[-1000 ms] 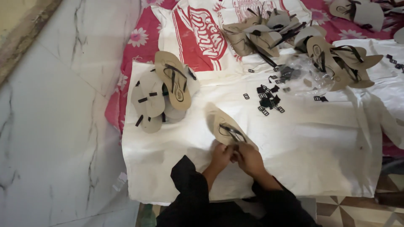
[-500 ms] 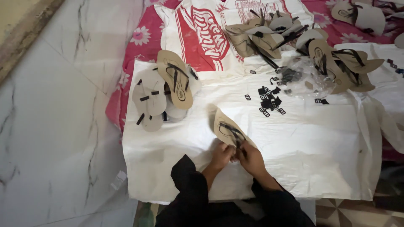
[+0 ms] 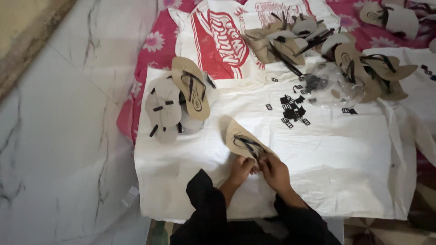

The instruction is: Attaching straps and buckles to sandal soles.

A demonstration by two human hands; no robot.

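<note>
Both hands meet at the near end of a tan, flat foam sandal sole with thin black straps, which lies tilted on the white woven plastic sheet spread over the floor, its toe pointing away and to the left. The left hand pinches the heel edge from the left, while the right hand closes on the same end from the right, fingers curled in around the black strap where it meets the sole; both are clamped on the sandal, thumbs nearly touching. It looks to me like the strap-fitting step, with the strap's back end being worked into the sole. Seating it would call for a firm, steady push at that one spot with the sole held flat against the sheet. To the left, well apart, sits a small pile of tan sandals with black straps, some turned underside up. Further out lies a scatter of small black plastic strap pieces, near a clear plastic bag, and beyond them a heap of loose tan soles and straps on a red floral cloth.
</note>
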